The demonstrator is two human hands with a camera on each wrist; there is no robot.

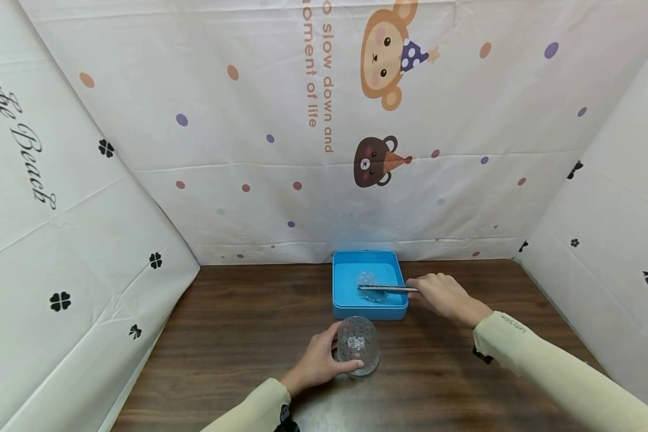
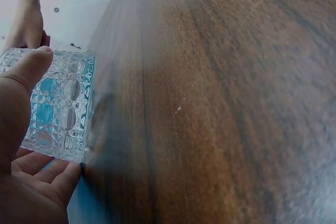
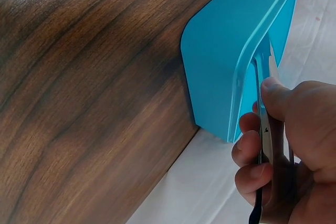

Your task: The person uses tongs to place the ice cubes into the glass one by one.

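My left hand [image 1: 317, 363] holds a clear, cut-patterned glass [image 1: 358, 346] on the table, thumb on the near side and fingers round the far left side. In the left wrist view, thumb and fingers lie on opposite sides of the faceted glass [image 2: 71, 90]. My right hand [image 1: 444, 296] grips metal tongs [image 1: 387, 288], their tips reaching into a square blue box [image 1: 369, 314] behind the glass. Inside the box lies a small heap of clear, ice-like pieces [image 1: 366, 278], partly covered by the tongs. Between thumb and fingers run the tongs' arms [image 3: 267, 135] in the right wrist view; their tips are hidden by the box wall.
A dark wood-grain table [image 1: 248, 336] carries the box and glass. White printed cloth [image 1: 281, 198] rises close behind the box, with more cloth panels at the left [image 1: 86, 270] and right [image 1: 599, 258].
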